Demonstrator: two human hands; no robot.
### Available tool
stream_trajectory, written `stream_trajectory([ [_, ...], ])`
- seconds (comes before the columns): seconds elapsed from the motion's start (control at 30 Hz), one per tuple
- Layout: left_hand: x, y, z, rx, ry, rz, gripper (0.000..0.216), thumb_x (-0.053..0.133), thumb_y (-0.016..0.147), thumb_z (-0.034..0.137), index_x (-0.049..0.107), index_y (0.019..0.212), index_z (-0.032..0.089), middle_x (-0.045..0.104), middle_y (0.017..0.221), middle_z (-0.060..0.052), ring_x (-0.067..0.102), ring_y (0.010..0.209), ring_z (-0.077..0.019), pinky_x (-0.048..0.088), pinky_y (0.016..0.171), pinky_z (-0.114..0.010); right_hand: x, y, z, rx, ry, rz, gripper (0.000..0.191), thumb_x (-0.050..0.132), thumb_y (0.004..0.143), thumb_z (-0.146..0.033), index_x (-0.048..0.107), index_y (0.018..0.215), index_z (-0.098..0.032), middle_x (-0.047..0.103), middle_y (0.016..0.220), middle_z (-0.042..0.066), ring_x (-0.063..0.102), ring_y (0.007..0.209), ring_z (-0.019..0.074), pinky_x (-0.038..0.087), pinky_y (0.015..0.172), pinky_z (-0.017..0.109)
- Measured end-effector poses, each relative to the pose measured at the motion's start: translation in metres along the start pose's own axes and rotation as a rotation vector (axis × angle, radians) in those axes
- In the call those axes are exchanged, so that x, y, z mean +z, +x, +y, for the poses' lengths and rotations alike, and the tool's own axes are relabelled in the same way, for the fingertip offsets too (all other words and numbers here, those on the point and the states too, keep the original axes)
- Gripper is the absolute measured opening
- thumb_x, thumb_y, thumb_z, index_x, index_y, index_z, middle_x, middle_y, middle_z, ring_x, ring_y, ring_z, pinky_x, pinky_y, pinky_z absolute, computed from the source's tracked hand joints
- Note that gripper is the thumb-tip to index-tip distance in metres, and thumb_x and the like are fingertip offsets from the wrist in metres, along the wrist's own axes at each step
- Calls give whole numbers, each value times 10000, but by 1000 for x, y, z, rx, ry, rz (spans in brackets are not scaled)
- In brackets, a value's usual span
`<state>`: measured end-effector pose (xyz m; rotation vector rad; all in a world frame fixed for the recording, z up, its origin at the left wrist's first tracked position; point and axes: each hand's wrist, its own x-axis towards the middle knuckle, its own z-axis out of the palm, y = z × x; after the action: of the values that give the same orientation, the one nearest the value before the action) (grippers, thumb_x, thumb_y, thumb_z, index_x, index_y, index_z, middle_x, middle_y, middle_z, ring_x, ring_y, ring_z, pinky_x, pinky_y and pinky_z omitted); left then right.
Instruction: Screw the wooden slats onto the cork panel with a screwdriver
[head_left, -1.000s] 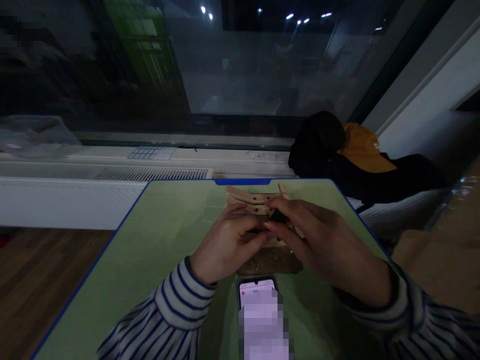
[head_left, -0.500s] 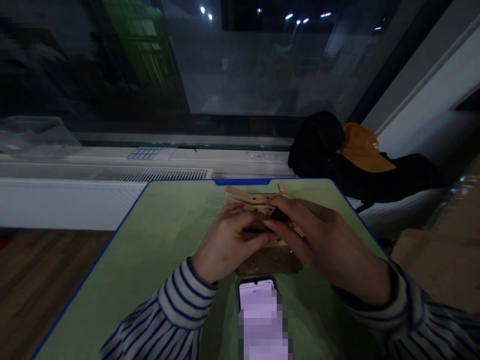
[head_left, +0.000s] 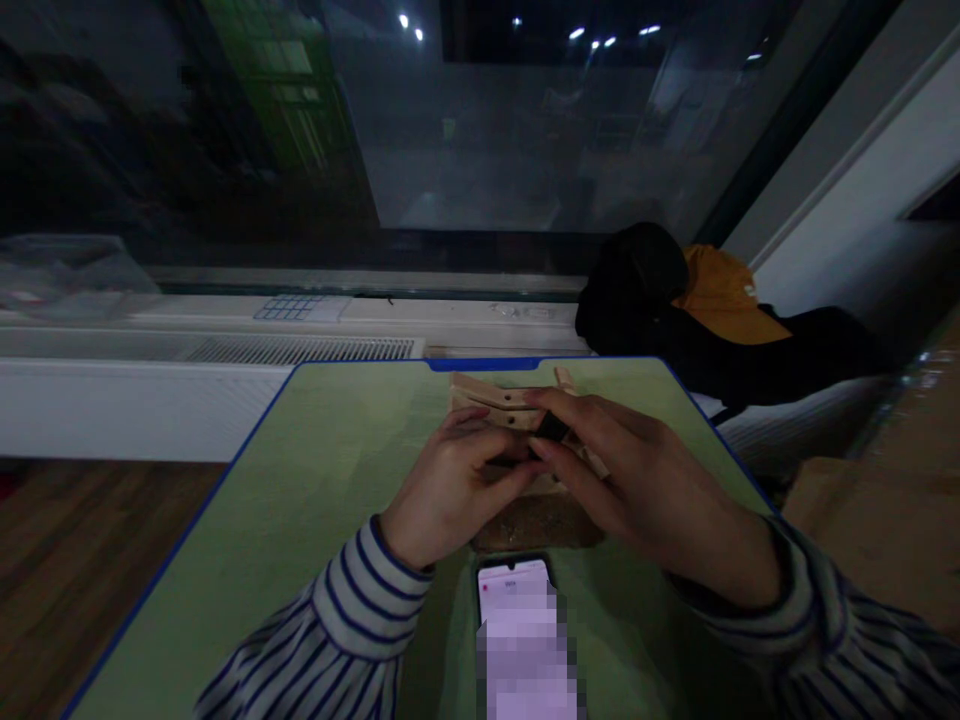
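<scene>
The scene was viewed by one head-worn camera, aimed forward and down over the worktop [head_left: 322, 450]; the striped sleeves [head_left: 367, 600] were seen from close above, and the dark window [head_left: 480, 160] was framed beyond the far edge.

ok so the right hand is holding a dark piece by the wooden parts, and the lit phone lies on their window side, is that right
No: the lit phone lies on the wearer's side of the wooden parts, as the head view shows; the right hand is holding a dark piece by them.
</scene>
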<state>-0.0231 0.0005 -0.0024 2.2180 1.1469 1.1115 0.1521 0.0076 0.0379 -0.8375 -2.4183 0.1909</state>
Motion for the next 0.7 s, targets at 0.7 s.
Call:
stream_trajectory([
  [0.7, 0, 1, -2, 13, 2, -27, 51, 597, 796, 166, 638, 789, 197, 704, 769, 30, 639, 767, -135, 353, 977, -372, 4, -1, 1, 38, -29, 22, 248, 444, 911, -214, 443, 1152, -156, 633, 1019, 84, 613, 901, 178, 508, 787, 312],
])
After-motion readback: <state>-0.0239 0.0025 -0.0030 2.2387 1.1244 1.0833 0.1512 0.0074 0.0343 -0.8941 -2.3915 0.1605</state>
